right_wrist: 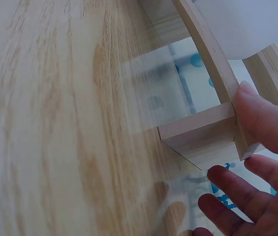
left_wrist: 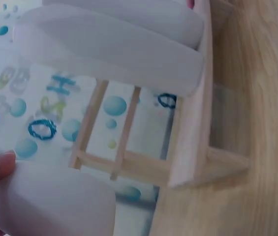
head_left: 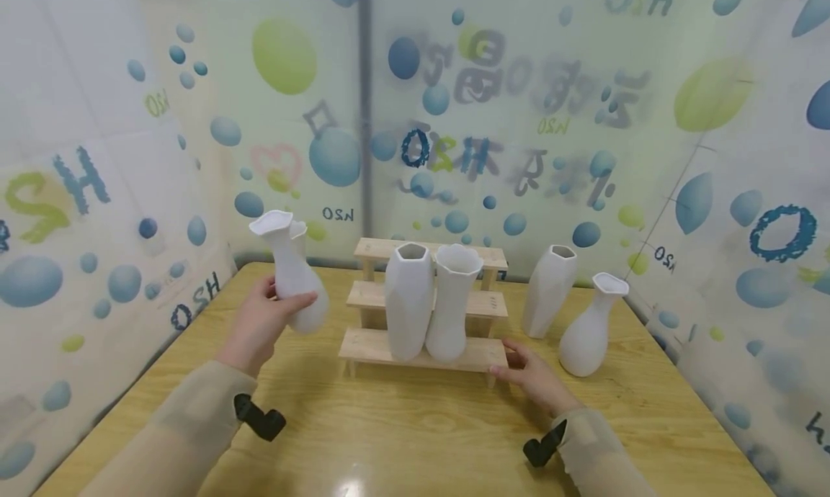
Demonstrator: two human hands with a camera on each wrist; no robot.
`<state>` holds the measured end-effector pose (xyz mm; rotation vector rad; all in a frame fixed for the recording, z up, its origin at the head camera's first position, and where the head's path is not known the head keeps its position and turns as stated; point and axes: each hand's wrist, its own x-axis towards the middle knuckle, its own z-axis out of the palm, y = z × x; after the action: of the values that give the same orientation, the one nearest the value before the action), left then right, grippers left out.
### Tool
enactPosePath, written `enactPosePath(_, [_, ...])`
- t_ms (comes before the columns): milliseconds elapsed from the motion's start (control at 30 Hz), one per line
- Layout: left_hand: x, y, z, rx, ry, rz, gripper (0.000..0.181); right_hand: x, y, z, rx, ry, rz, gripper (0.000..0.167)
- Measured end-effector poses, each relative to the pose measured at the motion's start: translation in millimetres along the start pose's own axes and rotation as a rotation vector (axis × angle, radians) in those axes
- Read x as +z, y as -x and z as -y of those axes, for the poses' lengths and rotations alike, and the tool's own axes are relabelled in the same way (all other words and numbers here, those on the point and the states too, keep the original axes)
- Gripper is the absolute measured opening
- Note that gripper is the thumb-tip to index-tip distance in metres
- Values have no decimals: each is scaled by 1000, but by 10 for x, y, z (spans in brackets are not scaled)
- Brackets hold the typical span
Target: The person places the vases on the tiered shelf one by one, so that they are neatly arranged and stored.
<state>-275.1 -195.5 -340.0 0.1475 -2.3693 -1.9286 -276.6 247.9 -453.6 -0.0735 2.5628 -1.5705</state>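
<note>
My left hand (head_left: 269, 317) grips a white vase (head_left: 305, 288) by its rounded body, raised left of the wooden stepped rack (head_left: 424, 356). A second pale rim (head_left: 298, 229) shows behind its neck; the rest of that piece is hidden. In the left wrist view the held vase (left_wrist: 55, 201) appears low at the left. My right hand (head_left: 534, 374) pinches the right end of the rack's lowest step between thumb and index finger (right_wrist: 259, 167), the other fingers spread apart. On that step stand a faceted white vase (head_left: 408, 302) and a scalloped-rim white vase (head_left: 454, 302), close together.
Right of the rack, a faceted white vase (head_left: 550, 292) and a narrow-necked white vase (head_left: 586, 335) stand on the wooden table (head_left: 389, 439). Curtains printed with bubbles and letters (head_left: 454, 122) surround the table's back and sides.
</note>
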Motion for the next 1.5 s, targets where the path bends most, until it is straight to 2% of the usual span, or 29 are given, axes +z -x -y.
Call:
enactPosePath(133, [165,-54,-131,46,19,43,86,-7,6,5,6,14,-5,83])
enactPosePath(267, [322,-139,-237,45,16,77,85,-11,10,5,8,15,0,82])
enactPosePath(500, [555,-301,-381,85,32,144,78,-10,17,22,13,21,-2,82])
enactPosePath(700, [685,-389,-471,28,-12,151,85,-4,20,29,6,16,-7,82])
enactPosePath(933, [796,-509,-522,33,-41,171,83,-9,31,30,8,13,6,82])
enactPosePath(1100, [883,-563,-537,38,-45,179,72,-13,26,32,11,16,18,83])
enactPosePath(1367, [1006,-656,-499,41,-61,198,59,-4,21,19,13,4,1,83])
enactPosePath(1500, [1051,-687,-472,48,-60,205,60,-6,21,20,16,-4,-2,82])
